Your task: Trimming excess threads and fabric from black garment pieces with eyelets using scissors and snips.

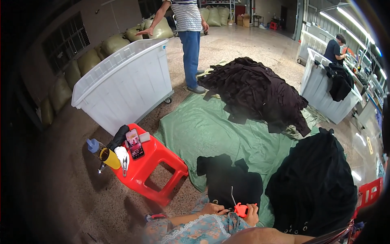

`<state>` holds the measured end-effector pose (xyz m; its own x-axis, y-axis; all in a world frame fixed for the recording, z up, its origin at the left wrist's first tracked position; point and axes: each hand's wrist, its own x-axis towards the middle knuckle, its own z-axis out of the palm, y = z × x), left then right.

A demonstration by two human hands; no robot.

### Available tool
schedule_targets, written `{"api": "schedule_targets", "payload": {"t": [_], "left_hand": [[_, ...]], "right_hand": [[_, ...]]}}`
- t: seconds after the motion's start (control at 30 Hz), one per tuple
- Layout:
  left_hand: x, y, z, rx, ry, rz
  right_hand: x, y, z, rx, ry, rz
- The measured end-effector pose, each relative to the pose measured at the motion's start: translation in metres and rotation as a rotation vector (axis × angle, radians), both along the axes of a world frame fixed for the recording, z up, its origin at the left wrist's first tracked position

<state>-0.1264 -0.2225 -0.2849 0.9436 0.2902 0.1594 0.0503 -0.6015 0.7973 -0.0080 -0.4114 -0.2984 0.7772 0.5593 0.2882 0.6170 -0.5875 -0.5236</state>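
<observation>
Left: white wheeled bin [126, 81]; nearer you, red stool [142, 179] carrying a phone [135, 143]. Your left hand [213, 209] is at the near edge of the black garment [233, 183], which lies before you by the green sheet [191, 126]; can't tell whether that grip pinches cloth. Red tool [241, 210], thin rod upward, grasped in your right hand [252, 214]. Farther right, black heap [313, 183].
</observation>
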Motion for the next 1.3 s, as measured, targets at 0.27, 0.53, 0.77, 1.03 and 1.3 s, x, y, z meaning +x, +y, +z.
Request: {"api": "schedule_targets", "payload": {"t": [0.27,0.53,0.77,1.03,1.3], "left_hand": [[0.0,-0.001,0.001,0.042,0.016,0.002],[-0.001,0.0,-0.018,0.058,0.027,-0.011],[0.001,-0.002,-0.01,0.045,-0.007,0.018],[0.002,0.0,-0.014,0.064,-0.039,0.012],[0.0,-0.001,-0.003,0.059,0.026,0.007]], "right_hand": [[0.001,0.002,0.004,0.028,-0.028,0.014],[0.0,0.003,0.002,-0.003,-0.009,-0.013],[-0.001,0.006,0.011,-0.02,0.0,-0.01],[-0.004,0.012,0.016,0.022,-0.007,-0.045],[-0.003,0.009,0.009,-0.002,0.02,-0.013]]}}
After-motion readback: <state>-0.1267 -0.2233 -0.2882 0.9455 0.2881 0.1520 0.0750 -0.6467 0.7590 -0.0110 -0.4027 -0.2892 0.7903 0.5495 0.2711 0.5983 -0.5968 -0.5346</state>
